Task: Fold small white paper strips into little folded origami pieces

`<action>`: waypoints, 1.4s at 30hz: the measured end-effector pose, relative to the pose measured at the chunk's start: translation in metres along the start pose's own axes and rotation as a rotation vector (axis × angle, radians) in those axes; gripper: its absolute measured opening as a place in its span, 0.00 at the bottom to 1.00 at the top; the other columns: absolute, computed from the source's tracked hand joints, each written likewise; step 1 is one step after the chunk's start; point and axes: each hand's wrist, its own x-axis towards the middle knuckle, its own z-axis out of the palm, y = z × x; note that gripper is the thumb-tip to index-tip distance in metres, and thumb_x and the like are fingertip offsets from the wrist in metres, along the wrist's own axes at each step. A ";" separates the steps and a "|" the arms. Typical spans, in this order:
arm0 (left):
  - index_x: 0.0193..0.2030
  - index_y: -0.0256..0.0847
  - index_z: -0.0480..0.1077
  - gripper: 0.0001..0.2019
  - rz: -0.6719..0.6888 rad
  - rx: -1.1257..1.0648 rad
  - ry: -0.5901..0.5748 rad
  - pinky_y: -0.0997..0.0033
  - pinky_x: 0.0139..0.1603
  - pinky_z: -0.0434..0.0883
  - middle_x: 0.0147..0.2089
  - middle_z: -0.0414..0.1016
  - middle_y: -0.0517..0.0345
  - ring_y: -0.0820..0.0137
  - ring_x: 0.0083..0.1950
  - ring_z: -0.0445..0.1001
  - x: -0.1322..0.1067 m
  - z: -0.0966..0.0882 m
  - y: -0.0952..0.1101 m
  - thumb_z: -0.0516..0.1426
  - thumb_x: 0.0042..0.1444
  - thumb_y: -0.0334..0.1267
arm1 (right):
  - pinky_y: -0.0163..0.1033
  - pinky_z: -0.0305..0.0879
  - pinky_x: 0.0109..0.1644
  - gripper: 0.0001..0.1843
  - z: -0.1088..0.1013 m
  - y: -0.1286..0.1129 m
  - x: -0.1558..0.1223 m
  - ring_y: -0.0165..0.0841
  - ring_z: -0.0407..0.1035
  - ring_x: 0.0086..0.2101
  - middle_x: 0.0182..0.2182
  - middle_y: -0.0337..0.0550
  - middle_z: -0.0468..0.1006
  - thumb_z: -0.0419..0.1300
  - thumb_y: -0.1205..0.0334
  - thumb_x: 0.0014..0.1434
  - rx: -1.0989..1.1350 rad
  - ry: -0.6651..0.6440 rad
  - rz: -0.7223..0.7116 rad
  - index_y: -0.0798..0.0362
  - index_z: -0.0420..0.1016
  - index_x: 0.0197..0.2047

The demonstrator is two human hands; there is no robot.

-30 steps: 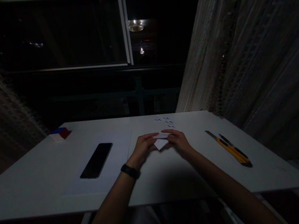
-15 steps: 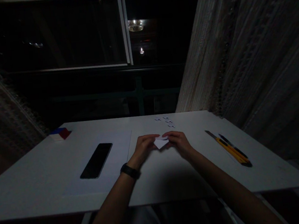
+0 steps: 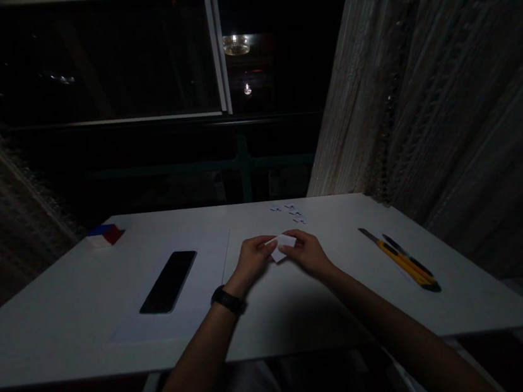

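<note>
A small folded piece of white paper [image 3: 286, 240] is held between my two hands above the middle of the white table [image 3: 278, 334]. My left hand [image 3: 253, 255] grips its left side, with the thumb on the near face. My right hand [image 3: 309, 251] pinches the right side, its thumb pressed on the paper close to the left thumb. The fingers behind the paper are partly hidden. A dark watch [image 3: 228, 300] is on my left wrist.
Left of my hands a black phone [image 3: 169, 282] lies on a white sheet [image 3: 212, 262]. A cube [image 3: 104, 235] sits far left. Several small dark-marked pieces [image 3: 295, 214] lie beyond my hands. A yellow cutter [image 3: 406, 263] lies at right beside a pen [image 3: 406, 254], its blade showing.
Both thumbs have come round onto the near face of the paper. The paper's outline has changed from a pointed shape with a raised fold to a flatter one.
</note>
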 end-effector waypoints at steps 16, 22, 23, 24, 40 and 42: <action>0.35 0.34 0.76 0.14 0.094 0.180 0.129 0.65 0.43 0.69 0.36 0.78 0.47 0.62 0.39 0.75 0.000 0.000 -0.002 0.63 0.40 0.40 | 0.41 0.67 0.32 0.16 -0.004 0.003 0.003 0.33 0.69 0.26 0.24 0.41 0.75 0.67 0.54 0.39 -0.012 0.064 0.002 0.57 0.75 0.29; 0.33 0.34 0.77 0.14 0.082 0.196 0.091 0.65 0.41 0.69 0.34 0.78 0.48 0.61 0.37 0.75 0.000 0.001 -0.002 0.64 0.38 0.39 | 0.41 0.66 0.32 0.15 -0.003 0.004 0.004 0.34 0.68 0.26 0.23 0.42 0.76 0.65 0.53 0.42 -0.162 0.136 -0.033 0.57 0.76 0.27; 0.32 0.34 0.77 0.14 0.075 0.193 0.089 0.65 0.41 0.69 0.34 0.78 0.48 0.61 0.37 0.75 0.000 0.001 -0.002 0.64 0.38 0.39 | 0.41 0.65 0.32 0.14 -0.003 0.004 0.004 0.34 0.69 0.26 0.23 0.42 0.76 0.65 0.53 0.42 -0.164 0.136 -0.032 0.57 0.76 0.27; 0.32 0.34 0.77 0.14 0.071 0.191 0.089 0.65 0.41 0.69 0.33 0.78 0.48 0.61 0.36 0.75 -0.001 0.001 -0.001 0.64 0.38 0.39 | 0.41 0.66 0.33 0.14 -0.003 0.004 0.004 0.35 0.69 0.27 0.24 0.43 0.77 0.65 0.53 0.42 -0.161 0.133 -0.036 0.56 0.76 0.27; 0.35 0.33 0.76 0.16 0.085 0.225 0.090 0.68 0.37 0.69 0.34 0.78 0.47 0.63 0.36 0.75 0.000 0.002 -0.001 0.61 0.43 0.43 | 0.38 0.64 0.33 0.13 -0.003 0.002 0.004 0.34 0.69 0.29 0.28 0.42 0.78 0.62 0.54 0.45 -0.160 0.167 -0.057 0.54 0.76 0.32; 0.38 0.31 0.75 0.18 0.069 0.200 0.076 0.69 0.37 0.69 0.35 0.77 0.46 0.63 0.36 0.75 -0.001 0.003 0.001 0.61 0.43 0.43 | 0.39 0.64 0.37 0.13 -0.003 0.001 0.004 0.35 0.70 0.33 0.31 0.42 0.78 0.61 0.55 0.46 -0.170 0.186 -0.110 0.53 0.76 0.34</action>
